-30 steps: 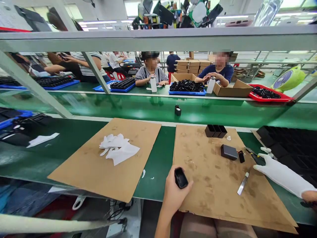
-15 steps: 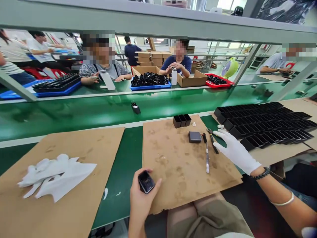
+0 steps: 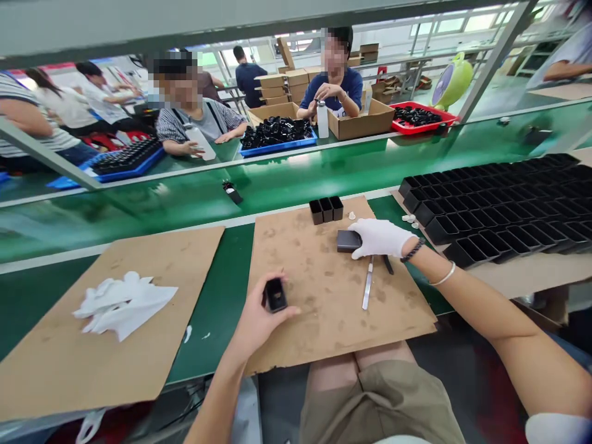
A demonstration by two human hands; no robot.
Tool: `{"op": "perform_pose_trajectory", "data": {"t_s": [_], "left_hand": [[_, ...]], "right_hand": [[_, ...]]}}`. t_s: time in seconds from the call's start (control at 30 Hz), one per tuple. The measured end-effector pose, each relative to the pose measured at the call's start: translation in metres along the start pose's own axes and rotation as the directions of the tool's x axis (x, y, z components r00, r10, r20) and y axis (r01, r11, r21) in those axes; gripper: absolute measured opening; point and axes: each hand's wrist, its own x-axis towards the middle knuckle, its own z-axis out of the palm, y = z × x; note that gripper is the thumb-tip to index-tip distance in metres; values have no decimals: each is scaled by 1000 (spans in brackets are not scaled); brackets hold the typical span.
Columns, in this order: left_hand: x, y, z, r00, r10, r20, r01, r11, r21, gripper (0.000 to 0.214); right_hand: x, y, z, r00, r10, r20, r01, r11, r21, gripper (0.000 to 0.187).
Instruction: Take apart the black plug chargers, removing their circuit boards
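Observation:
My bare left hand [image 3: 253,317] holds a small black open-topped case [image 3: 276,296] over the cardboard mat [image 3: 319,320], its opening facing me. My right hand [image 3: 382,238], in a white glove, has its thumb and fingers closed round the right end of a dark grey box [image 3: 346,241] on the mat. Below that hand lie a metal blade-like tool [image 3: 368,283] and the dark handle of a pliers-like tool [image 3: 388,264], mostly hidden by the glove. Three black open cases [image 3: 326,210] stand together at the mat's far edge, near a small white piece [image 3: 352,216].
Rows of black open cases [image 3: 490,209] fill the right side. White gloves or cloths [image 3: 124,302] lie on the left cardboard [image 3: 55,351]. Beyond runs a green belt [image 3: 185,206] carrying a black item [image 3: 232,192]. A shelf beam [image 3: 231,31] crosses overhead; co-workers sit opposite.
My right hand has moved left from beside the pliers-like tool onto the dark grey box and closed round it. My left hand still holds the black case. The view has shifted.

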Motion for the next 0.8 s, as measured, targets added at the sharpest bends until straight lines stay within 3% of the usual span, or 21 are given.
{"op": "perform_pose_trajectory", "data": {"t_s": [0.13,0.23,0.33,0.4,0.47,0.53,0.63,0.7,0.8], "left_hand": [[65,10,8,983,181,33,-184,964,190,58],[101,11,12,989,148,-5,-135,917,375,80],[101,22,28,960,277,-35,-217,820,530,107],[88,35,46,902,422,87,-396,733,553,102],[77,47,66,860,439,261,-511,729,455,95],[74,55,84,886,347,308,-441,836,326,88],[80,53,97,949,197,246,-231,965,121,75],[85,47,99,969,154,196,-159,987,15,72],[85,37,99,977,165,138,-159,986,-54,71]], "right_hand": [[11,2,11,997,-75,-9,75,997,36,51],[5,3,19,993,-93,-74,98,992,77,50],[-4,-1,20,980,-136,-144,154,980,122,56],[-9,-7,20,968,-173,-185,201,968,150,59],[-15,-14,21,951,-202,-235,250,948,197,60],[-20,-18,22,932,-210,-296,295,914,280,61],[-23,-17,25,916,-188,-355,346,819,458,75],[-22,-16,25,919,-166,-356,360,719,594,78],[-19,-17,27,942,-95,-323,326,499,803,63]]}}
